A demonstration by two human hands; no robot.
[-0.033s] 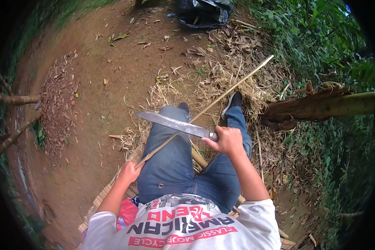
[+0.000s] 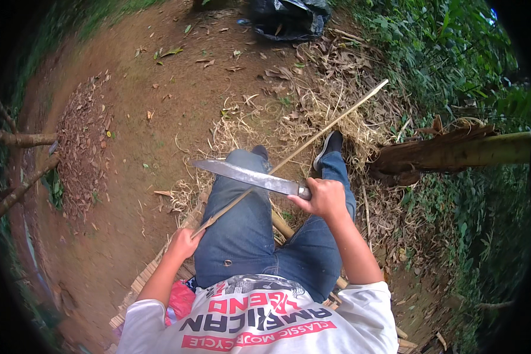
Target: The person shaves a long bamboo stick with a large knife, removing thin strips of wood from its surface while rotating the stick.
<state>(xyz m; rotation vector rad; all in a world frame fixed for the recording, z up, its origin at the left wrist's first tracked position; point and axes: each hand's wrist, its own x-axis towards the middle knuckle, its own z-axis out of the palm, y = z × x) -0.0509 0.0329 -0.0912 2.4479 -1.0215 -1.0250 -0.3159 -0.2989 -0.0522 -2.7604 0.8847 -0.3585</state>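
Note:
My right hand (image 2: 325, 197) is closed round the handle of a machete (image 2: 242, 174), its wide grey blade pointing left across my thigh. A long thin pale strip (image 2: 315, 137), which looks like bamboo, slants from my left hip up to the far right. Its near end is in the closed fingers of my left hand (image 2: 184, 241), beside my left thigh. About midway along the strip, the blade crosses over it; whether the two touch I cannot tell. Most of the handle is hidden by my right hand.
Pale curled shavings (image 2: 230, 133) lie on the brown soil round my shoes. A black plastic bag (image 2: 292, 20) sits at the far edge. To the right a thick trunk (image 2: 484, 147) stretches out beside green plants (image 2: 436, 53). Branches (image 2: 26, 186) stick in from the left. Slats (image 2: 143, 277) show beneath me.

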